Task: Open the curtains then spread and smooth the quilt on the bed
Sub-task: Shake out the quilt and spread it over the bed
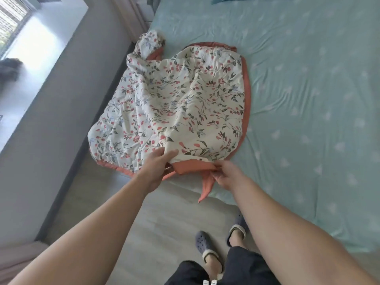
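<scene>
Floral quilt is bunched beyond both hands, left fingers pinched on its near edge, right fingers closed on the coral corner.

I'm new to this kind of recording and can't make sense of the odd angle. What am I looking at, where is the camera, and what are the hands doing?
There is no machine here: a person wears one wide-angle camera on the head, so you look down along their own bare arms. That is why the feet in slippers show at the bottom.

In front lies a bed with a pale green sheet. On it sits a quilt, flowered on top with an orange underside, bunched in a heap and not yet spread out.

The left hand grips the flowered near edge of the quilt. The right hand pinches the orange edge, a corner of which hangs down over the bed's side. At upper left, a bright window lets daylight in.
</scene>
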`<state>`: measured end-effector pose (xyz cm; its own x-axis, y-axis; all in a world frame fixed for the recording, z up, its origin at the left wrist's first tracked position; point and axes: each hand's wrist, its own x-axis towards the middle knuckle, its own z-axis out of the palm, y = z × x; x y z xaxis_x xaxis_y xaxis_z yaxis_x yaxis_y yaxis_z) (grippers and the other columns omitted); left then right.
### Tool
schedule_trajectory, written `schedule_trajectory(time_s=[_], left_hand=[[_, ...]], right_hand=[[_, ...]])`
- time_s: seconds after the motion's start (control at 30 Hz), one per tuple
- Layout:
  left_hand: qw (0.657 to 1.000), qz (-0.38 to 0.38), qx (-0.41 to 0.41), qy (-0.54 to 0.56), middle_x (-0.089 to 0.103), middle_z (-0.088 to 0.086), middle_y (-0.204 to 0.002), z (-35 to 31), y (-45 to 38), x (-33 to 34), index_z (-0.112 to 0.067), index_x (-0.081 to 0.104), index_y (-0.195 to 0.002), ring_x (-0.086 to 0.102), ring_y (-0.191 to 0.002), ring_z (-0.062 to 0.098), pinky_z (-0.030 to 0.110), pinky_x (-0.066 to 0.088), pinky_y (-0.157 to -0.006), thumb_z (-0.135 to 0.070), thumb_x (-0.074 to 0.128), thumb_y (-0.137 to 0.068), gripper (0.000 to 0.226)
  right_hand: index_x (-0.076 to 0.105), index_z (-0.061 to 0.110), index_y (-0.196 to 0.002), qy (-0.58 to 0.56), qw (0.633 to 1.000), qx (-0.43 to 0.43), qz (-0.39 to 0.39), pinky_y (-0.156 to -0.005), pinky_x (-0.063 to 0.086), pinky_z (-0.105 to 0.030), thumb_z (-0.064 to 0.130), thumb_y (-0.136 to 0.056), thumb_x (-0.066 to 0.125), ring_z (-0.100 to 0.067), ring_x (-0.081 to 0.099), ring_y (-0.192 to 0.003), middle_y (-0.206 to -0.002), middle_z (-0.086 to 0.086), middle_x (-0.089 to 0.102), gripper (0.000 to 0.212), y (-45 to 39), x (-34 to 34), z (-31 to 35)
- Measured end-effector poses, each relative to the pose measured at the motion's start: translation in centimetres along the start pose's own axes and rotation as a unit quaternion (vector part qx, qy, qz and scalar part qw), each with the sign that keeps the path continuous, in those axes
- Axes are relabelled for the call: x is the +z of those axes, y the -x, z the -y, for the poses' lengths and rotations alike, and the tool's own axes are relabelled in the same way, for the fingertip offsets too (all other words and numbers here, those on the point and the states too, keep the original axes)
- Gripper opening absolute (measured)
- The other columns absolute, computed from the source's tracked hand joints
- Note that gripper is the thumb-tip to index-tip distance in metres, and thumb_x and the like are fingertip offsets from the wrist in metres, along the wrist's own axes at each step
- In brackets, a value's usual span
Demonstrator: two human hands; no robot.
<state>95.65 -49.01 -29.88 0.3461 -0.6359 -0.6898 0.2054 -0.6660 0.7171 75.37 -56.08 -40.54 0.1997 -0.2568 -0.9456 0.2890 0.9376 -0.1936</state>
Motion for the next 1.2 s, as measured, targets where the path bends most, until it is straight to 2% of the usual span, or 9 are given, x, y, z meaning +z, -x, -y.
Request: schedule_trajectory(time_s=[0.17,0.27,0.4,0.63,0.7,0.77,0.87,1.07,1.2], left_hand=[[0.989,-0.107,-0.005,-0.104,0.069,0.017,-0.088,3.2,-0.3,-0.6,-0.001,0.068,-0.095,0.06,-0.067,0.022,0.029,0.051,-0.056,-0.024,0.075,-0.094,0.024],[0.985,-0.137,-0.05,-0.086,0.074,0.02,-0.098,5.7,-0.7,-0.1,-0.004,0.07,-0.096,0.064,-0.071,0.024,0.038,0.057,-0.065,-0.025,0.075,-0.09,0.023],[0.989,-0.061,-0.132,0.0,0.069,0.009,-0.103,7.9,1.0,3.0,-0.012,0.065,-0.109,0.07,-0.085,0.023,0.036,0.054,-0.068,-0.034,0.072,-0.094,0.028],[0.967,0.159,-0.176,0.091,0.075,0.013,-0.12,8.7,5.9,10.5,-0.007,0.071,-0.12,0.069,-0.115,0.029,0.047,0.053,-0.102,-0.055,0.053,-0.103,0.054],[0.976,0.121,-0.14,0.117,0.078,0.01,-0.102,8.7,6.9,12.4,-0.003,0.071,-0.114,0.072,-0.103,0.024,0.042,0.054,-0.099,-0.039,0.058,-0.105,0.04],[0.988,0.024,-0.098,0.118,0.071,0.008,-0.079,8.5,7.1,13.7,-0.004,0.069,-0.099,0.068,-0.073,0.02,0.033,0.056,-0.075,-0.017,0.063,-0.101,0.014],[0.988,-0.046,-0.05,0.136,0.053,0.009,-0.062,7.8,8.0,15.1,-0.005,0.065,-0.085,0.04,-0.043,0.013,0.022,0.032,-0.041,0.0,0.06,-0.098,0.014],[0.981,-0.086,-0.039,0.167,0.049,0.007,-0.061,7.0,10.9,21.8,-0.002,0.065,-0.09,0.032,-0.044,0.012,0.026,0.027,-0.046,-0.001,0.061,-0.098,0.009],[0.973,-0.112,-0.055,0.195,0.05,-0.001,-0.054,5.4,13.6,26.6,-0.005,0.065,-0.093,0.04,-0.045,0.011,0.023,0.042,-0.046,-0.004,0.058,-0.102,0.011]], right_hand=[[0.068,0.013,-0.076,0.201,0.938,-0.243,-0.141,-0.071,0.048,-0.035,0.018,-0.091,0.067,-0.02,0.062,-0.073,-0.075,-0.003,0.069,0.015,4.0,-1.4,1.2],[0.072,0.008,-0.091,0.123,0.955,-0.266,-0.033,-0.083,0.06,-0.04,0.014,-0.096,0.063,-0.03,0.075,-0.076,-0.071,-0.012,0.074,0.012,6.4,-2.9,0.4],[0.07,0.007,-0.096,0.084,0.958,-0.274,0.008,-0.056,0.056,-0.029,0.011,-0.103,0.055,-0.021,0.073,-0.059,-0.069,-0.013,0.074,0.017,10.1,-4.8,-0.7],[0.068,-0.003,-0.099,0.135,0.959,-0.238,0.071,-0.093,0.062,-0.051,0.008,-0.101,0.059,-0.043,0.074,-0.083,-0.074,-0.023,0.07,0.014,13.3,-6.8,-2.9],[0.069,-0.001,-0.093,0.157,0.957,-0.229,0.081,-0.091,0.063,-0.049,0.008,-0.1,0.06,-0.038,0.073,-0.079,-0.072,-0.021,0.07,0.015,13.4,-7.7,-2.8],[0.07,0.002,-0.092,0.186,0.954,-0.224,0.077,-0.076,0.062,-0.038,0.009,-0.1,0.06,-0.031,0.071,-0.074,-0.069,-0.015,0.07,0.014,13.2,-8.6,-2.1],[0.069,0.006,-0.096,0.236,0.945,-0.21,0.082,-0.067,0.053,-0.034,0.014,-0.098,0.063,-0.033,0.069,-0.078,-0.069,-0.007,0.067,0.01,12.6,-10.7,-0.4],[0.066,0.008,-0.106,0.268,0.951,-0.132,0.077,-0.078,0.059,-0.043,0.022,-0.102,0.061,-0.03,0.071,-0.077,-0.088,-0.009,0.064,0.015,10.7,-16.8,4.3],[0.061,0.012,-0.129,0.31,0.947,-0.026,0.078,-0.094,0.056,-0.054,0.047,-0.099,0.065,-0.036,0.067,-0.109,-0.121,-0.013,0.065,0.046,10.0,-21.3,6.4]])
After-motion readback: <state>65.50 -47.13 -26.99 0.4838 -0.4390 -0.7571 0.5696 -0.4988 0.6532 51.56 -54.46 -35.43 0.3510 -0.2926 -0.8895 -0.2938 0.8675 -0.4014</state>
